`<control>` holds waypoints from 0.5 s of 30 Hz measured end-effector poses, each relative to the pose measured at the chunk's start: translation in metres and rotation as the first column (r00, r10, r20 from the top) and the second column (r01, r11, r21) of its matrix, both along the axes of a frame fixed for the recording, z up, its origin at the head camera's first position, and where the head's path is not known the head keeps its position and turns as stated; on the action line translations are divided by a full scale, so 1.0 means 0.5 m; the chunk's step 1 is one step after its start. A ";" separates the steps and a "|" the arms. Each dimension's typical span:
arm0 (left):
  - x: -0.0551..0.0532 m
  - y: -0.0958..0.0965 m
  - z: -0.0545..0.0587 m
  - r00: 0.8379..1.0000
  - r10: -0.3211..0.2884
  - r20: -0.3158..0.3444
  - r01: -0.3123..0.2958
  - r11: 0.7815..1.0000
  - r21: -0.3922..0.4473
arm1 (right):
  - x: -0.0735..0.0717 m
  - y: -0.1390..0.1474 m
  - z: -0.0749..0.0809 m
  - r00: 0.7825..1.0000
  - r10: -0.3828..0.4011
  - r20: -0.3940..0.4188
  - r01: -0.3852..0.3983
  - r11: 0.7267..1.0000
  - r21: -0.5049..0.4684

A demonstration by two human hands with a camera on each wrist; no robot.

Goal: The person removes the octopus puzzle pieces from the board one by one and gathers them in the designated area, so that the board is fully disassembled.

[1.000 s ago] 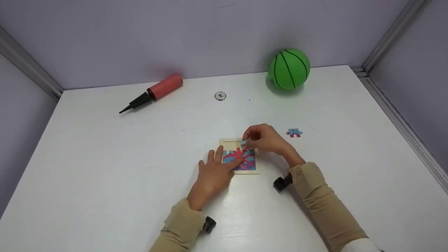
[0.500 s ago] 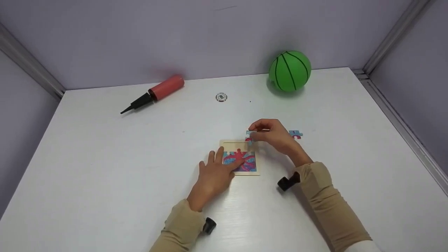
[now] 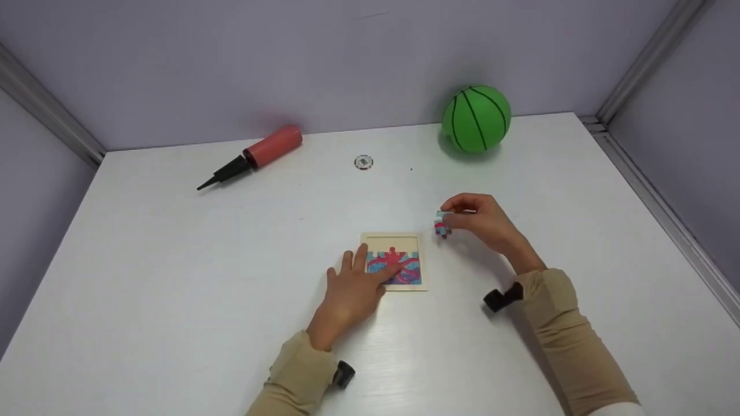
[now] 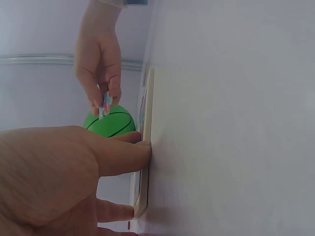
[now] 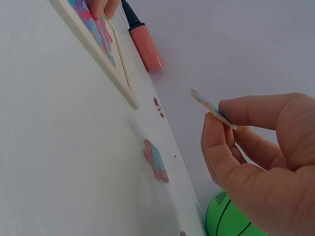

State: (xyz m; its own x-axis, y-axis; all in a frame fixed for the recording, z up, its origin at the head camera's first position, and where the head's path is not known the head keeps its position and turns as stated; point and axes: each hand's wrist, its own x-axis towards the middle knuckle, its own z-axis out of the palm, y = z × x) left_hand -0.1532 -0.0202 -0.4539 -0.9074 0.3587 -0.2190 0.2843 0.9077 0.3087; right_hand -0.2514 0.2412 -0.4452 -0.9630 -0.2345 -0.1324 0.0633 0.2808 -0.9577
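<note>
In the head view, my left hand [image 3: 352, 294] lies with spread fingers on the lower left of a small wooden puzzle tray [image 3: 424, 271]. Blue, pink and purple puzzle pieces [image 3: 408, 276] fill the tray's lower part, showing a red octopus; a bare wood strip shows along its top. To the right, my right hand [image 3: 485, 225] pinches a blue and red puzzle piece [image 3: 440, 222] between thumb and fingers, above the table. The right wrist view shows the held puzzle piece [image 5: 212, 108] nearly edge-on. Below it, a loose puzzle piece [image 5: 156, 161] lies on the table.
A green ball [image 3: 476, 119] stands at the back right by the wall. Further left lie a round chip [image 3: 363, 162] and a red hand pump [image 3: 272, 147] with a black nozzle. Grey-white walls bound the white table [image 3: 173, 277].
My right hand has lifted the puzzle piece away from the tray's top right corner and carried it rightward. It now covers the loose piece's earlier spot. My left hand stays put.
</note>
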 end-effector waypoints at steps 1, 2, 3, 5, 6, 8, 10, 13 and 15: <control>0.000 0.000 0.000 1.000 0.000 0.001 0.000 1.000 0.007 | 0.001 0.009 0.000 1.000 -0.008 -0.001 0.008 1.000 0.011; 0.000 0.000 0.000 1.000 -0.001 0.003 0.001 1.000 0.013 | 0.001 0.017 0.000 1.000 -0.016 -0.004 0.016 1.000 0.025; 0.001 0.000 -0.001 1.000 -0.002 0.003 0.002 1.000 0.014 | 0.002 0.026 0.000 1.000 -0.022 -0.004 0.022 0.999 0.035; 0.002 0.000 -0.001 1.000 -0.003 0.002 0.003 1.000 0.018 | 0.003 0.044 0.000 0.999 -0.030 -0.009 0.031 0.998 0.055; 0.002 0.000 0.000 1.000 -0.005 -0.002 0.005 1.000 0.019 | 0.003 0.053 -0.001 0.999 -0.034 -0.009 0.035 0.998 0.058; 0.002 0.000 -0.001 1.000 -0.007 -0.008 0.007 1.000 0.017 | 0.004 0.073 -0.003 0.999 -0.042 -0.013 0.043 0.997 0.062; 0.002 -0.001 -0.001 1.000 -0.007 -0.013 0.007 1.000 0.016 | 0.005 0.092 -0.005 0.999 -0.047 -0.015 0.048 0.997 0.055; 0.001 -0.001 -0.001 1.000 -0.004 -0.016 0.004 1.000 0.017 | 0.007 0.121 -0.008 0.998 -0.059 -0.023 0.060 0.996 0.072; 0.002 -0.001 -0.001 1.000 -0.007 -0.026 0.007 1.000 0.016 | 0.009 0.139 -0.009 0.997 -0.067 -0.029 0.069 0.993 0.094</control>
State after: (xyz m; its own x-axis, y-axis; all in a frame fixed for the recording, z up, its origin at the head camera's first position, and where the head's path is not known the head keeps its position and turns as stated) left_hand -0.1521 -0.0209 -0.4543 -0.9101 0.3682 -0.1900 0.2984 0.9006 0.3159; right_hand -0.2470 0.3109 -0.4498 -0.9797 -0.1557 -0.1263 0.0615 0.3665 -0.9284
